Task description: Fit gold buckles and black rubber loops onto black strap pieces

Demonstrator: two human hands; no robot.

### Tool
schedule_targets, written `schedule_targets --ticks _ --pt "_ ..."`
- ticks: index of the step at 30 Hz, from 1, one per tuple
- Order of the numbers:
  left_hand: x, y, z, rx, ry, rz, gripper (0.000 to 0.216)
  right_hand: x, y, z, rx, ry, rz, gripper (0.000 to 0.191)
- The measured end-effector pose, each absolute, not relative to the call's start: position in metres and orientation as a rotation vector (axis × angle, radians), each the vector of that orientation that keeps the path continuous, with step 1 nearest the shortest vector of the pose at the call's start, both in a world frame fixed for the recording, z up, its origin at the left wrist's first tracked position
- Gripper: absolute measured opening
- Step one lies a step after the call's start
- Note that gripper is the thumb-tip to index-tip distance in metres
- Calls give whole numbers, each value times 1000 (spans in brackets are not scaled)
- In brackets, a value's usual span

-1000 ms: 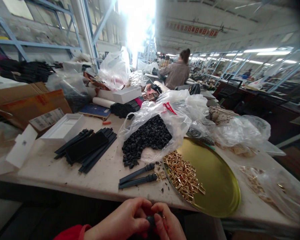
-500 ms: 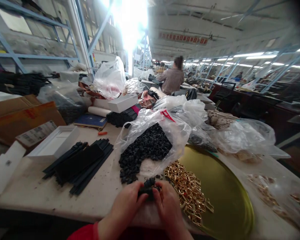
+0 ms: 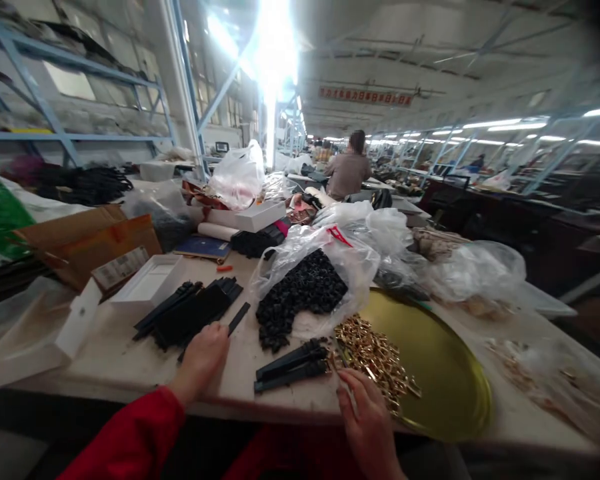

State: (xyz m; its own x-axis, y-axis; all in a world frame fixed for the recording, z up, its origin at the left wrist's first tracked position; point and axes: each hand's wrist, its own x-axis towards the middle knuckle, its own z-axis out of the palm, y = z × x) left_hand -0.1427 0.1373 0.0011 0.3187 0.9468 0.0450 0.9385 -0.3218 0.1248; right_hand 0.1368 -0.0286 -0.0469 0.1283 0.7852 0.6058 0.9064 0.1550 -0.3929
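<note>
My left hand (image 3: 206, 357) is closed around a flat black strap (image 3: 239, 319), beside a stack of black straps (image 3: 193, 313). At the left edge of the pile of gold buckles (image 3: 373, 357), my right hand (image 3: 363, 403) pinches what looks like one thin gold buckle (image 3: 341, 357), partly hidden by the fingers. Between my hands lie a few black straps with buckles (image 3: 290, 377) on the table. Just behind them, small black loops (image 3: 305, 293) spill from an open clear plastic bag (image 3: 363, 267).
The buckles lie on a round gold tray (image 3: 445, 373) at the right. White box parts (image 3: 147, 283) and a cardboard box (image 3: 100, 247) stand at the left. Clear bags (image 3: 475, 273) cover the right rear of the table. A person (image 3: 349, 170) is farther back.
Both hands were together over a black piece; now they are apart. My left hand has moved left and holds a strap, my right is at the buckles. Straps with buckles now lie between them.
</note>
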Motion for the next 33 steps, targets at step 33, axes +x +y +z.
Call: schedule_targets --ticks 33 --pt "-48 63 41 406 862 525 38 160 152 -8 -2030 -1995 250 15"
